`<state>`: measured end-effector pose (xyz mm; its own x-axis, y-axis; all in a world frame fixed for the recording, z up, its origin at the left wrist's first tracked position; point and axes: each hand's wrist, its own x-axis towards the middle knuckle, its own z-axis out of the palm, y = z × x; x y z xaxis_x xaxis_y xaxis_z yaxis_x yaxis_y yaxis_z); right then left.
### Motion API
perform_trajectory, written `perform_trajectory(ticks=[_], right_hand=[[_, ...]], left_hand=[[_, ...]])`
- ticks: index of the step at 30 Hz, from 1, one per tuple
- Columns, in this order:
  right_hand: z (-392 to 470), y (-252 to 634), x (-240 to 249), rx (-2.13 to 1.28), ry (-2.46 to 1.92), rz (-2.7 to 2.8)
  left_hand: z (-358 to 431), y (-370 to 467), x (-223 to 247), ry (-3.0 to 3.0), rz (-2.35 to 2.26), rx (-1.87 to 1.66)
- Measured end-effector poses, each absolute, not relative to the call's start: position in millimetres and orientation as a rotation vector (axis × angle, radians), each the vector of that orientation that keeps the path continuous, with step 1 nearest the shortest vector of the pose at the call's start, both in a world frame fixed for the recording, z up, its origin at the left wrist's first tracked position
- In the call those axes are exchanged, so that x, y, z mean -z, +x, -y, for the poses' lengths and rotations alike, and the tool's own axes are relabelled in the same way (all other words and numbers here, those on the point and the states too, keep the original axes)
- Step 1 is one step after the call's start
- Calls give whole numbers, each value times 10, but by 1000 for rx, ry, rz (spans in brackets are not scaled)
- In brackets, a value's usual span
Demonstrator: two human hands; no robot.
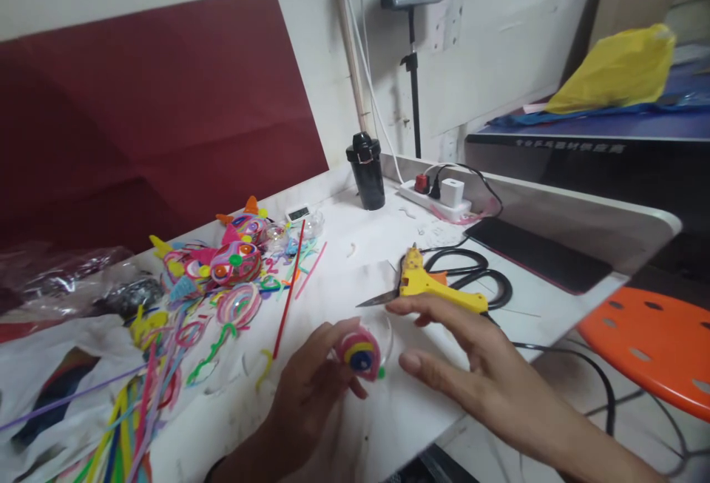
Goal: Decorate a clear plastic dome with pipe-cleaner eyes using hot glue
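Note:
My left hand (310,379) grips a small round craft piece (362,352) above the front of the white table. The piece has a pink rim around yellow and blue coils, with a clear rounded part behind it and a bit of green at its lower edge. To its right, my right hand (471,372) is open, thumb and fingers apart, with nothing between them. Just beyond that hand lie a yellow glue gun (438,289) and black-handled scissors (382,298), whose blades point left.
Colourful fuzzy-stem crafts (227,265) and loose stems (119,431) cover the table's left side. A black cup (367,176), a power strip (435,200) and a dark phone-like slab (538,254) stand or lie farther back. An orange stool (654,342) is at right.

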<state>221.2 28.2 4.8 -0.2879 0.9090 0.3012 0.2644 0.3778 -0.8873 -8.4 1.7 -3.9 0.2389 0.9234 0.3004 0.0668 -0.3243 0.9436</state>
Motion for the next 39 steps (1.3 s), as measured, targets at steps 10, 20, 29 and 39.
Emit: perform_trajectory(ticks=[10,20,29,39], right_hand=[[-380,1957,-31,-1431,-856,1449],[-370,1981,-54,-1513,-799,1410],[-354,2063,-67,-1633,-697,1433],[-299,2141,-138,-1688,-608,1489]], left_hand=[[8,-50,-6,1685,-879,-1112],[19,-55,-19,1788,-861,-1070],[68,-61,-28,2023,-844,-1018],[138,-29,-227,2314,-917,-905]])
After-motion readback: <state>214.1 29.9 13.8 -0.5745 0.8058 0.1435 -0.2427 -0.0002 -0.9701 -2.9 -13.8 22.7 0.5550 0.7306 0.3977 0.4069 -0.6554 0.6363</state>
